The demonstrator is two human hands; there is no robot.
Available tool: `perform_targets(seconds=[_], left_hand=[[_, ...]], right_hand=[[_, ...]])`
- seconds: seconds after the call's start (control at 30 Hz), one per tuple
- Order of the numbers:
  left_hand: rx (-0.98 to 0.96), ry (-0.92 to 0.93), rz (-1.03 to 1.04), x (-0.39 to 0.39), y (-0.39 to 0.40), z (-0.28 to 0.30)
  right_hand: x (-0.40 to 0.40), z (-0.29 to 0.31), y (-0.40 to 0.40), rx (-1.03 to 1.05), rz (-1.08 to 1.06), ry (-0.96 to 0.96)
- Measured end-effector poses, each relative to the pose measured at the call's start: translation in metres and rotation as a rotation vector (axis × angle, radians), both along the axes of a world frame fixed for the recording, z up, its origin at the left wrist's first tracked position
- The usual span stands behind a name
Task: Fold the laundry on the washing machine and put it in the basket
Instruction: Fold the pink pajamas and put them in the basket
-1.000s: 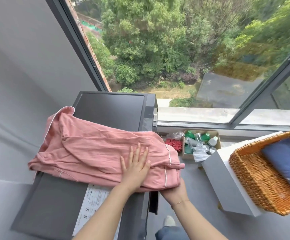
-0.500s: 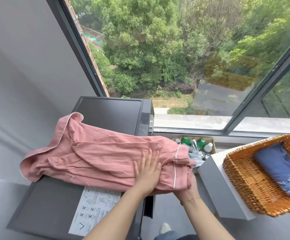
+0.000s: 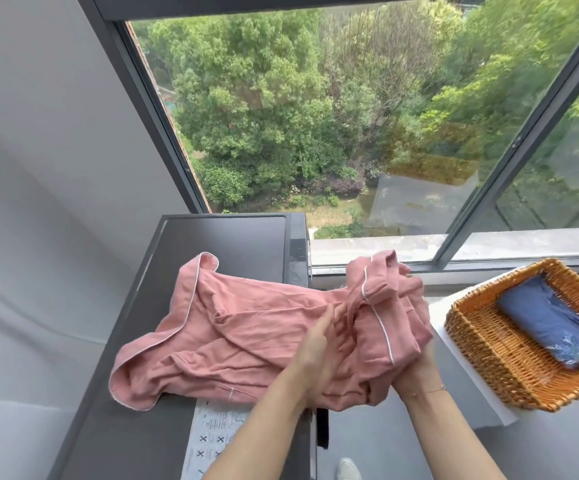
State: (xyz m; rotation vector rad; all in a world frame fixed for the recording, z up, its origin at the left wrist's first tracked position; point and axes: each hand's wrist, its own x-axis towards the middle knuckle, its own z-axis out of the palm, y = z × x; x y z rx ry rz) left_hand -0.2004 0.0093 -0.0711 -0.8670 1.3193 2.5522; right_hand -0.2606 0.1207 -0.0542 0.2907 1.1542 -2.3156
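A pink garment [image 3: 232, 337] with white piping lies spread over the dark top of the washing machine [image 3: 222, 237]. Its right end is bunched and lifted off the machine's right edge. My left hand [image 3: 319, 355] lies edge-on against the cloth near the machine's right edge, fingers straight. My right hand [image 3: 416, 368] is under the raised bunch and holds it up from below; its fingers are mostly hidden by the cloth. The wicker basket [image 3: 482, 351] stands to the right, with a folded blue garment [image 3: 551, 327] inside.
A printed sheet [image 3: 211, 438] lies on the machine's front part. The basket rests on a white box [image 3: 454, 303]. A large window and its sill [image 3: 385, 244] run behind. A grey wall is on the left; the floor and a shoe [image 3: 348, 469] show below.
My right hand has lifted the garment's right end up and bunched it. My left hand has turned from flat on the cloth to edge-on. The view has tilted upward.
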Motion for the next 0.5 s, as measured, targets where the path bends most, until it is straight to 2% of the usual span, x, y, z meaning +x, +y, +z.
perform_targets(seconds=[0.03,0.1,0.2,0.27,0.3,0.37,0.43,0.5], left_hand=[[0.029,0.006,0.032,0.005,-0.013,0.002],[0.091,-0.028,0.116,0.022,-0.052,0.017],[0.095,0.012,0.185,0.054,-0.104,0.031],[-0.046,-0.089,0.269,0.081,-0.140,0.022],[-0.065,-0.162,0.351,0.096,-0.158,0.012],[-0.040,-0.233,0.454,0.123,-0.185,-0.011],[-0.013,-0.241,0.452,0.138,-0.198,-0.031],[-0.162,-0.274,0.339,0.144,-0.200,-0.036]], right_hand=[[0.006,0.010,-0.011,-0.084,0.051,0.048],[0.018,0.028,-0.044,-0.116,0.175,0.033],[0.037,0.011,-0.098,0.106,0.265,0.123],[0.052,-0.007,-0.136,0.416,0.338,0.222],[0.061,-0.014,-0.152,0.516,0.431,0.278],[0.079,-0.027,-0.176,0.588,0.722,0.345],[0.086,-0.027,-0.185,0.745,0.864,0.405],[0.086,-0.030,-0.186,0.802,0.837,0.406]])
